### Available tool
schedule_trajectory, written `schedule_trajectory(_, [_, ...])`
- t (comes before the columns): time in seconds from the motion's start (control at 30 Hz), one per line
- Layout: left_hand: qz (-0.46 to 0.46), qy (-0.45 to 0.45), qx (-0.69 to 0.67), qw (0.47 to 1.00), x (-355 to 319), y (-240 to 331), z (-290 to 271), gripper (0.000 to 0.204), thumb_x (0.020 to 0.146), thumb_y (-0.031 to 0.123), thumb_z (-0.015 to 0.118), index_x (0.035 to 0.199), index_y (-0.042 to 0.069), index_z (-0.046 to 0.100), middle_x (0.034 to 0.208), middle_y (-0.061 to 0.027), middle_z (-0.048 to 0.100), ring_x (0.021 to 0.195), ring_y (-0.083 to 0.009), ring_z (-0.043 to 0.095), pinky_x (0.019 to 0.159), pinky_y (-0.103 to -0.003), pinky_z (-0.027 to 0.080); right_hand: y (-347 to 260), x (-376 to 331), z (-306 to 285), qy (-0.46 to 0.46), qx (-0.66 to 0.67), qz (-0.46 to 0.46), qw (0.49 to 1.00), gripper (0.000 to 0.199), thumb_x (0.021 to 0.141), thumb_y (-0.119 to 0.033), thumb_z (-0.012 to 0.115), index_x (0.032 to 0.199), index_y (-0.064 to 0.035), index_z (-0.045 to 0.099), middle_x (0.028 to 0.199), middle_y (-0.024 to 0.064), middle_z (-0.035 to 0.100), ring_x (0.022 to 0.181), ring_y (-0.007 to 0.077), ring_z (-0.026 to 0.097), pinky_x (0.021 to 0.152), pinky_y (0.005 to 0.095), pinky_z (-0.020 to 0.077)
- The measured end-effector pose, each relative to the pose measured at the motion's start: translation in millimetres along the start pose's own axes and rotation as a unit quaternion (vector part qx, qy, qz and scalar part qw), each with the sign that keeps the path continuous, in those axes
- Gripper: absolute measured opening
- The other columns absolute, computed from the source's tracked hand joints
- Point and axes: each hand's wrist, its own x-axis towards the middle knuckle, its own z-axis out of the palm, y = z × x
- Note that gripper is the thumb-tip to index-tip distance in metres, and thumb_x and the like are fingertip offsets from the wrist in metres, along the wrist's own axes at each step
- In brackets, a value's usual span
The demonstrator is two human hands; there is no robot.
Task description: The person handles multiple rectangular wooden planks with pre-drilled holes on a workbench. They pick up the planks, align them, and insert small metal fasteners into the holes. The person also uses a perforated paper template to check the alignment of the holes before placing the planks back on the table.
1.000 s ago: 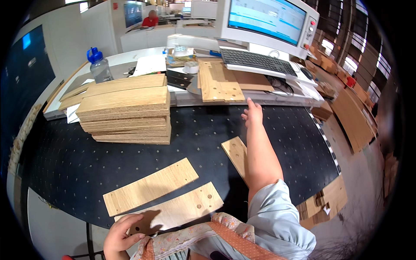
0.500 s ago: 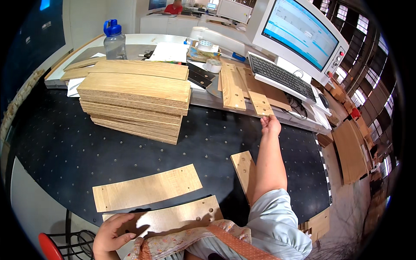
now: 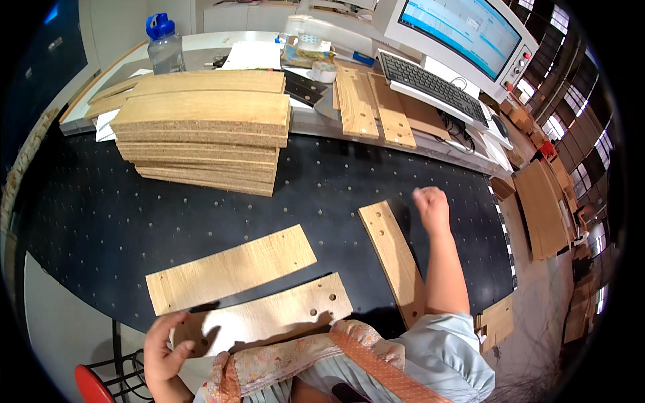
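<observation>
My left hand (image 3: 164, 349) is by the left end of a pale wooden board (image 3: 269, 314) with drilled holes, at the table's near edge. Its thumb and fingers are apart, and a shadow falls on the board beside them. My right hand (image 3: 432, 209) hovers over the black table with curled fingers and nothing visible in them. Left of that forearm a narrow drilled board (image 3: 393, 258) lies slanted. Another plain board (image 3: 232, 269) rests just beyond the near one. Two drilled strips, the left one (image 3: 356, 104) and the right one (image 3: 392, 114), lie on the back ledge.
A tall stack of wooden boards (image 3: 201, 141) stands at the back left, before a blue-capped bottle (image 3: 166, 50). Tape rolls (image 3: 322, 72), a keyboard (image 3: 433, 87) and a monitor (image 3: 463, 40) are on the ledge. A red stool (image 3: 93, 384) sits lower left.
My right hand has let go of the right strip on the back ledge and come back toward me. The view has tipped down; my left hand stays by the near board's end.
</observation>
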Motion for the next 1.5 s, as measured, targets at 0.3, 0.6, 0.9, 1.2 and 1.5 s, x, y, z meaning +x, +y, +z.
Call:
schedule_trajectory(0.3, [0.027,0.107,0.266,0.958,17.4,-6.3,8.0,0.066,0.066,-0.007,0.064,0.128,0.003,0.048,0.130,-0.0179,0.047,0.123,-0.0333,0.044,0.103,-0.037,0.034,-56.1,-175.4,-34.3,-0.218,-0.067,0.111,0.967,0.098,0.057,-0.031,0.085,0.137,-0.0061,0.034,0.138,0.0238,0.038,0.126,0.0422,0.037,0.103,0.0487,0.0335])
schedule_trajectory(0.6, [-0.113,0.165,0.064,0.978,13.4,-87.6,-48.9,0.059,0.075,0.007,0.066,0.132,0.011,0.048,0.132,-0.0109,0.050,0.123,-0.0249,0.047,0.098,-0.040,0.039,-83.8,-134.9,-58.8,-0.194,0.368,0.123,0.901,0.081,0.057,-0.006,0.072,0.132,0.0000,0.042,0.127,0.0107,0.048,0.120,0.0217,0.045,0.101,0.0332,0.0349])
schedule_trajectory(0.9, [0.045,-0.146,0.219,0.964,42.2,-123.4,-84.9,0.086,0.058,0.017,0.080,0.135,0.009,0.042,0.141,-0.0147,0.040,0.134,-0.0327,0.031,0.109,-0.039,0.026,-237.7,-99.9,-3.9,-0.227,0.106,-0.261,0.932,0.080,0.048,-0.016,0.077,0.123,-0.0047,0.051,0.128,0.0199,0.048,0.119,0.0364,0.044,0.102,0.0420,0.0347])
schedule_trajectory(1.2, [0.064,-0.164,0.166,0.970,75.5,-145.4,-104.8,0.097,0.056,0.019,0.076,0.141,0.008,0.032,0.138,-0.0186,0.041,0.130,-0.0360,0.034,0.108,-0.043,0.027,-322.3,-106.3,30.8,-0.291,0.094,-0.248,0.919,0.081,0.047,-0.014,0.077,0.124,-0.0059,0.052,0.128,0.0184,0.048,0.119,0.0354,0.044,0.103,0.0414,0.0338])
schedule_trajectory(1.5, [0.072,-0.196,0.136,0.968,102.4,-154.3,-118.7,0.106,0.059,0.011,0.076,0.147,0.015,0.016,0.149,-0.0167,0.024,0.133,-0.0338,0.032,0.107,-0.038,0.034,-359.1,-103.7,35.3,-0.321,0.086,-0.224,0.916,0.082,0.046,-0.010,0.077,0.124,-0.0066,0.052,0.129,0.0175,0.047,0.120,0.0349,0.042,0.103,0.0402,0.0351])
